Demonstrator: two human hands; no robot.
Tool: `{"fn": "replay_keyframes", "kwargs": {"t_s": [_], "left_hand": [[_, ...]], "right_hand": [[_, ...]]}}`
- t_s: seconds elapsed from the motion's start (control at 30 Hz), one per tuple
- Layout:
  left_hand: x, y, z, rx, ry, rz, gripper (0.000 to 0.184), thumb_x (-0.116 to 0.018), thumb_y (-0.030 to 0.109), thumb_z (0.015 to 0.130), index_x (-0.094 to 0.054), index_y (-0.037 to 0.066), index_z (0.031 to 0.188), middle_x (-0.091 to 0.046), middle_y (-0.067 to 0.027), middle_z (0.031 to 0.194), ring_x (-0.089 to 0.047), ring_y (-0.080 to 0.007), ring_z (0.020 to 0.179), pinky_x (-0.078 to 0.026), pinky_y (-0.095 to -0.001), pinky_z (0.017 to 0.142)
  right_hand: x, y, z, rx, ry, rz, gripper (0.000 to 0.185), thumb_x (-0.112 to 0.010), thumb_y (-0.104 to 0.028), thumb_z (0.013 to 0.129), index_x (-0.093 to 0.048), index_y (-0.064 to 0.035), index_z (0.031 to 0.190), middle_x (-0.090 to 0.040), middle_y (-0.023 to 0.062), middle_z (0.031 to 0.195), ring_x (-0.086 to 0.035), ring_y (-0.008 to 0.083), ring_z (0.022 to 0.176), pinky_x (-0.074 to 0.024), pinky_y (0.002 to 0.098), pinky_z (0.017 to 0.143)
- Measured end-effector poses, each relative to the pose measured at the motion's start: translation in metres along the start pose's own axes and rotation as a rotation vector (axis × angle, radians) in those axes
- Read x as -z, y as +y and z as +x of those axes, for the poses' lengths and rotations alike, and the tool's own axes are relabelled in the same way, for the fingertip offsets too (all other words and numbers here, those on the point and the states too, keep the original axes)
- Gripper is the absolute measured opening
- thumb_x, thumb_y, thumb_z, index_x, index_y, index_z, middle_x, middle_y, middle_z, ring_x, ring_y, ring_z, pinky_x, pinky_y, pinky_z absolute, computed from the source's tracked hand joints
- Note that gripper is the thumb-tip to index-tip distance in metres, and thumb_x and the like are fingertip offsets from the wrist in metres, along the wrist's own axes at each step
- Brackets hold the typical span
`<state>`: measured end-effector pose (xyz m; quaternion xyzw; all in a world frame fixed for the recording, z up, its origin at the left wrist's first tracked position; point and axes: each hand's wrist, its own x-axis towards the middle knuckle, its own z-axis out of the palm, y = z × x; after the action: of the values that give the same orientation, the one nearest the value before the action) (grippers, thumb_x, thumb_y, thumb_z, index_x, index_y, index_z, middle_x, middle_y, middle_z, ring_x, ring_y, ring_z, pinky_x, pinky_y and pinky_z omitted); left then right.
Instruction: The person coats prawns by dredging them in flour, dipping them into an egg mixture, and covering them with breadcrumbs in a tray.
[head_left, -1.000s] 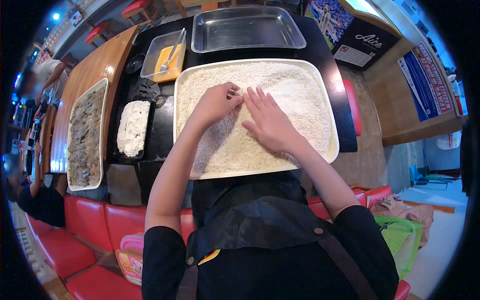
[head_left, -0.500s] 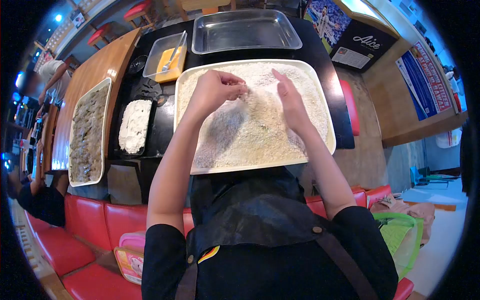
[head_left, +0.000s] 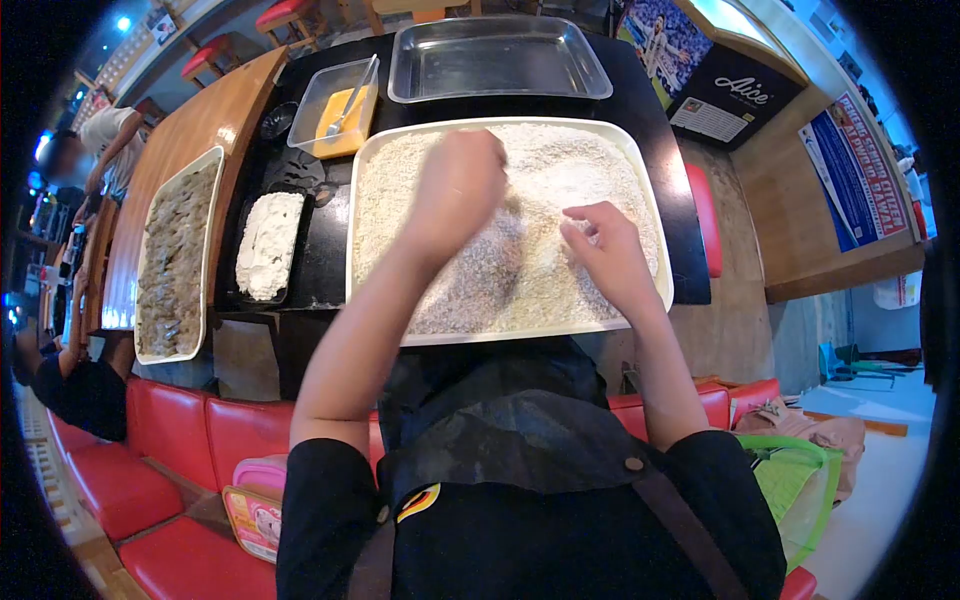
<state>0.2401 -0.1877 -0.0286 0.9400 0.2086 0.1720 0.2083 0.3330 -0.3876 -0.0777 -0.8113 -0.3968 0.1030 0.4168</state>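
Red padded seats (head_left: 168, 430) below left; on them, a pink-and-yellow bag (head_left: 256, 515). Green mesh bag (head_left: 803, 485) at right. Black "Aice" panel (head_left: 728, 98) upper right, blue-and-red poster (head_left: 855, 172) beyond. Far left: person in light shirt (head_left: 104, 134), another in dark clothes (head_left: 80, 398).

Glare whitens the wooden table (head_left: 200, 120), motion blurs the left hand (head_left: 462, 190), and edges curve darkly.

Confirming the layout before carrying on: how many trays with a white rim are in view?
2. The crumb tray is on the black table; the tray of greyish pieces is on the wooden table to its left.
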Motion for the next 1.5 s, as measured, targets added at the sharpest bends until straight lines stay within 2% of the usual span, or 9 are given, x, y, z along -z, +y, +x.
{"fn": "replay_keyframes", "kwargs": {"t_s": [0.13, 0.23, 0.33, 0.5, 0.73, 0.77, 0.9, 1.13, 1.5], "left_hand": [[-0.036, 0.017, -0.023, -0.047, -0.099, -0.15, 0.026, -0.075, 0.02, 0.078, -0.074, 0.002, 0.097, -0.071, -0.02, 0.093, -0.07, -0.0343, 0.086, -0.054, -0.0408, 0.082], [-0.012, -0.005, -0.056, -0.11, 0.109, -0.153, 0.034, -0.077, 0.025, 0.078, -0.073, 0.005, 0.105, -0.07, -0.0198, 0.101, -0.069, -0.0332, 0.091, -0.054, -0.0391, 0.083], [0.038, -0.016, -0.085, 0.343, -0.175, 0.085, 0.055, -0.081, 0.035, 0.074, -0.066, 0.005, 0.118, -0.065, -0.0208, 0.11, -0.064, -0.036, 0.104, -0.051, -0.0433, 0.091], [0.019, -0.037, -0.114, 0.314, -0.287, 0.133, 0.083, -0.085, 0.034, 0.067, -0.048, 0.002, 0.133, -0.056, -0.0258, 0.118, -0.058, -0.0405, 0.108, -0.049, -0.0434, 0.094], [-0.005, -0.038, -0.069, 0.151, -0.133, -0.23, 0.045, -0.076, 0.015, 0.068, -0.059, -0.006, 0.105, -0.064, -0.0266, 0.093, -0.063, -0.0414, 0.092, -0.05, -0.0441, 0.086], [0.001, -0.034, -0.06, 0.169, -0.109, -0.202, 0.034, -0.075, 0.015, 0.072, -0.067, 0.0, 0.101, -0.068, -0.0211, 0.087, -0.068, -0.0302, 0.08, -0.053, -0.0366, 0.077], [0.019, -0.034, -0.032, 0.065, -0.163, -0.208, 0.022, -0.073, 0.009, 0.075, -0.073, 0.003, 0.096, -0.07, -0.017, 0.091, -0.068, -0.0268, 0.083, -0.053, -0.0354, 0.079], [-0.014, -0.053, -0.027, -0.33, -0.107, -0.089, 0.022, -0.075, 0.01, 0.072, -0.075, 0.01, 0.094, -0.069, -0.0112, 0.087, -0.065, -0.0296, 0.086, -0.052, -0.0388, 0.082], [-0.028, -0.031, -0.022, -0.33, -0.194, 0.094, 0.02, -0.07, 0.015, 0.076, -0.072, 0.013, 0.096, -0.065, -0.0055, 0.098, -0.058, -0.0273, 0.1, -0.046, -0.0427, 0.087]], "right_hand": [[0.003, -0.016, -0.008, -0.04, -0.098, -0.159, 0.034, -0.068, -0.023, 0.085, -0.066, 0.0018, 0.108, -0.061, 0.0211, 0.102, -0.06, 0.0375, 0.1, -0.0478, 0.0426, 0.09], [0.007, -0.014, -0.015, -0.064, -0.135, -0.18, 0.039, -0.071, -0.024, 0.083, -0.063, 0.0026, 0.111, -0.06, 0.0218, 0.103, -0.059, 0.0382, 0.101, -0.0476, 0.0431, 0.09], [0.007, -0.016, -0.021, -0.09, -0.174, -0.169, 0.045, -0.073, -0.024, 0.08, -0.061, 0.0031, 0.113, -0.059, 0.0226, 0.104, -0.058, 0.0392, 0.103, -0.0476, 0.0435, 0.09], [-0.017, -0.029, -0.024, -0.037, -0.186, -0.168, 0.046, -0.077, -0.018, 0.075, -0.06, 0.003, 0.111, -0.058, 0.0228, 0.105, -0.058, 0.0399, 0.103, -0.0478, 0.044, 0.091], [-0.043, -0.031, -0.01, 0.133, -0.119, -0.08, 0.031, -0.073, -0.008, 0.072, -0.064, 0.0016, 0.1, -0.062, 0.0216, 0.09, -0.062, 0.0395, 0.09, -0.0495, 0.0429, 0.084], [-0.039, -0.035, -0.004, 0.158, -0.112, -0.079, 0.028, -0.07, -0.006, 0.073, -0.063, 0.0021, 0.099, -0.062, 0.0222, 0.09, -0.061, 0.0404, 0.092, -0.049, 0.044, 0.085], [-0.025, -0.052, 0.027, 0.194, -0.057, -0.125, 0.014, -0.066, -0.005, 0.077, -0.064, -0.0008, 0.091, -0.062, 0.0196, 0.089, -0.062, 0.0382, 0.088, -0.0495, 0.0453, 0.083], [-0.039, -0.025, 0.072, 0.289, -0.104, -0.361, 0.014, -0.072, -0.014, 0.077, -0.07, -0.0063, 0.088, -0.064, 0.0128, 0.09, -0.062, 0.0306, 0.092, -0.05, 0.0421, 0.082], [-0.04, -0.004, 0.101, 0.259, -0.01, -0.201, 0.018, -0.074, -0.021, 0.078, -0.071, -0.0066, 0.088, -0.067, 0.0124, 0.087, -0.063, 0.0311, 0.088, -0.0504, 0.0411, 0.083]]}}
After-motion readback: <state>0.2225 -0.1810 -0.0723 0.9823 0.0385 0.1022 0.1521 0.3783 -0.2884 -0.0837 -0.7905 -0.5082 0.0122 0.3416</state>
